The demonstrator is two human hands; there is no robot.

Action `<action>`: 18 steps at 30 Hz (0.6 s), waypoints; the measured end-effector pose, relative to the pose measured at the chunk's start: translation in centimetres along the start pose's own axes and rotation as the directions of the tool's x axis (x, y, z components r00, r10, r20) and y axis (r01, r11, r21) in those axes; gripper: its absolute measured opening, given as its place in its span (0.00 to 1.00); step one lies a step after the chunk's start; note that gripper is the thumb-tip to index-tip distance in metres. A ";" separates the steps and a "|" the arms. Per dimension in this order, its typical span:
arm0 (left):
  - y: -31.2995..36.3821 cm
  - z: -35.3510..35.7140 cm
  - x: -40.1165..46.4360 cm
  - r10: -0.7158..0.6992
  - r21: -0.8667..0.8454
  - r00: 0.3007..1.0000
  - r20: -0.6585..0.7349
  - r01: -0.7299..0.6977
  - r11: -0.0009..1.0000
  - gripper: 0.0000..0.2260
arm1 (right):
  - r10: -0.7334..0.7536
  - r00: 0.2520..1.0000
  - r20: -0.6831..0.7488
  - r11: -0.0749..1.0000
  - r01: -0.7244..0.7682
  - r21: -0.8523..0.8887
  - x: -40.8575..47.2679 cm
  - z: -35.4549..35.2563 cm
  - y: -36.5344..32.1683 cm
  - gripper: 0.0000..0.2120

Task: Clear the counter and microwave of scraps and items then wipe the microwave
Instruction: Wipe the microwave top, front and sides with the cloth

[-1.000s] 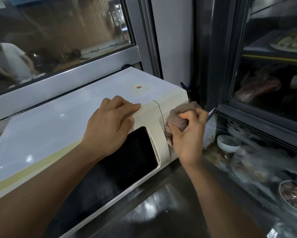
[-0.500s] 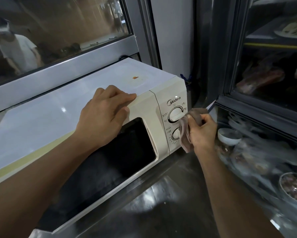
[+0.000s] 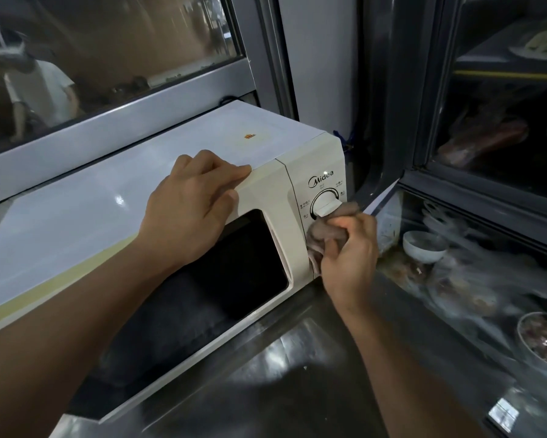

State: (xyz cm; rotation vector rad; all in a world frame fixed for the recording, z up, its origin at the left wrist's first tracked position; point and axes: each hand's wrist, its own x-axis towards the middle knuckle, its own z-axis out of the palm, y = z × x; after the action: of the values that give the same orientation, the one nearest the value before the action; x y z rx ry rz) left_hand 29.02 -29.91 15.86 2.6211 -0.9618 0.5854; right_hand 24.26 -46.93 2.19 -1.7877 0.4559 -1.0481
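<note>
Cream plastic under both our hands: we had the microwave (image 3: 158, 216) braced and a cloth (image 3: 324, 233) on its control panel.

Our left hand (image 3: 190, 210) lay flat over the front top edge above the dark door window (image 3: 234, 263), fingers (image 3: 224, 172) straight and closed on nothing. Our right hand (image 3: 349, 257) had its fingers curled tight round the bunched greyish-pink cloth, pressing it against the panel just below the upper dial (image 3: 327, 202), which the cloth touched. The lower part of the panel was hidden behind cloth and hand. Our microwave sat on a steel counter (image 3: 297, 374), its closed door facing us, backed against a window frame (image 3: 139, 115). To its right stood a glass-fronted display case (image 3: 474, 191), with a white bowl (image 3: 424, 246) and a bowl of chopped food (image 3: 542, 341) inside.
</note>
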 end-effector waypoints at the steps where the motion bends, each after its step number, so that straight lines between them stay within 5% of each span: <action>1: 0.0 0.0 0.0 -0.002 0.000 1.000 -0.002 0.002 1.000 0.20 | 0.032 0.999 0.003 0.999 -0.032 -0.002 0.6 -0.1 0.1 0.14; 9: 0.3 -0.1 -0.2 0.002 0.013 1.000 0.006 -0.002 1.000 0.20 | 0.431 0.887 0.163 0.889 -0.448 0.089 5.6 -1.0 3.1 0.09; 15: 0.3 0.0 -0.2 -0.002 0.005 1.000 -0.001 0.002 1.000 0.20 | 0.160 0.971 0.177 0.980 -0.178 0.090 4.8 -0.8 2.9 0.12; 18: 0.4 -0.1 -0.2 -0.002 0.023 1.000 -0.001 0.002 1.000 0.20 | 0.210 0.940 0.267 0.953 -0.258 0.158 4.6 -1.1 5.0 0.12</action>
State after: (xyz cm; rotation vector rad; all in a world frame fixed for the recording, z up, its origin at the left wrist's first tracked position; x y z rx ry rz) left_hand 28.66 -30.07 15.89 2.6410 -0.9577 0.6007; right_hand 26.68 -53.03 0.03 -1.6199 0.3888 -0.6674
